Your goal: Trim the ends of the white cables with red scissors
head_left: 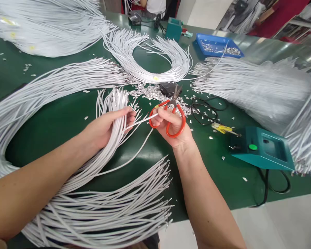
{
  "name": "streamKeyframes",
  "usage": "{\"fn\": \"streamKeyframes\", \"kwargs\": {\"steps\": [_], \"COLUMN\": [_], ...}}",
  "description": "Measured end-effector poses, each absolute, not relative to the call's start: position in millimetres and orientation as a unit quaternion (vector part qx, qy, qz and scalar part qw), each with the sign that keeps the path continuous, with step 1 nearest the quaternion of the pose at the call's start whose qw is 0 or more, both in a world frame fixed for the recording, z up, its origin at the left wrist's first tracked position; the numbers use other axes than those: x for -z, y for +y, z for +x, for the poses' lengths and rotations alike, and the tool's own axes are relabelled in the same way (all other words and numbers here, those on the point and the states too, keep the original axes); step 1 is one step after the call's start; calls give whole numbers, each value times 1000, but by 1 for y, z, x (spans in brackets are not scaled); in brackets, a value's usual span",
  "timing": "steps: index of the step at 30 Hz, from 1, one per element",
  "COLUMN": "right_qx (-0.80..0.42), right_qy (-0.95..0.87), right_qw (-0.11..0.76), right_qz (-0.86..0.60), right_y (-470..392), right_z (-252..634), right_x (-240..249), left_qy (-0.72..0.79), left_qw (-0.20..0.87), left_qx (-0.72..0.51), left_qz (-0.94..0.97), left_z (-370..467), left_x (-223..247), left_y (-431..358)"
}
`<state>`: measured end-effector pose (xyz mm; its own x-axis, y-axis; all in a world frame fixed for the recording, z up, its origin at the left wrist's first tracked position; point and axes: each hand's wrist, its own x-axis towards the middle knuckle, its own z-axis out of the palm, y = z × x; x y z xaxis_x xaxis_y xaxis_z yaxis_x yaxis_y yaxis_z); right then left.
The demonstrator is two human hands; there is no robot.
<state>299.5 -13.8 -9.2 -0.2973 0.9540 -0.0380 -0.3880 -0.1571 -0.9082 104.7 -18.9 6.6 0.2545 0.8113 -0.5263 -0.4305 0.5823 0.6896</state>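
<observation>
My left hand (106,126) is wrapped round a bundle of white cables (118,129), their ends standing up and fanning out past the fingers. In my right hand (173,126) are scissors (174,100) with red handles, the blades pointing away from me. The thumb and fingers of that hand also pinch the end of one white cable (145,119) drawn out of the bundle. Below my hands more white cables (124,207) lie with their ends toward the right. Small silvery scraps (150,91) are scattered on the green table beyond the scissors.
A teal device (264,147) with a green button sits at the right, a yellow-handled clip (223,128) beside it. Further back are a looped cable bundle (155,74), a blue tray (219,46) and a black block (168,89). Bagged cables (254,83) lie right. Other people stand behind.
</observation>
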Motion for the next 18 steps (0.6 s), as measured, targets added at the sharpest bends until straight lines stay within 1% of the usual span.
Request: {"fn": "streamKeyframes", "kwargs": {"steps": [2, 3, 5, 8, 11, 18], "right_qx": [-731, -741, -734, -694, -693, -665], "right_qy": [-413, -409, -410, -412, -388, -386], "right_qw": [465, 461, 474, 505, 499, 499], "right_qz": [-280, -264, -261, -307, -347, -400], "right_y": [-14, -14, -14, -15, -18, -24], "right_z": [302, 302, 302, 296, 285, 270], "right_x": [7, 7, 6, 7, 9, 16], "left_qy": [427, 413, 394, 397, 421, 453], "left_qw": [793, 805, 813, 785, 752, 749], "left_qx": [-405, -389, -343, -291, -310, -322], "left_qz": [160, 175, 256, 377, 402, 361], "left_z": [98, 96, 96, 105, 114, 114], "left_x": [-11, -12, -11, -3, 6, 11], "left_y": [-13, -12, -13, -22, -30, -24]}}
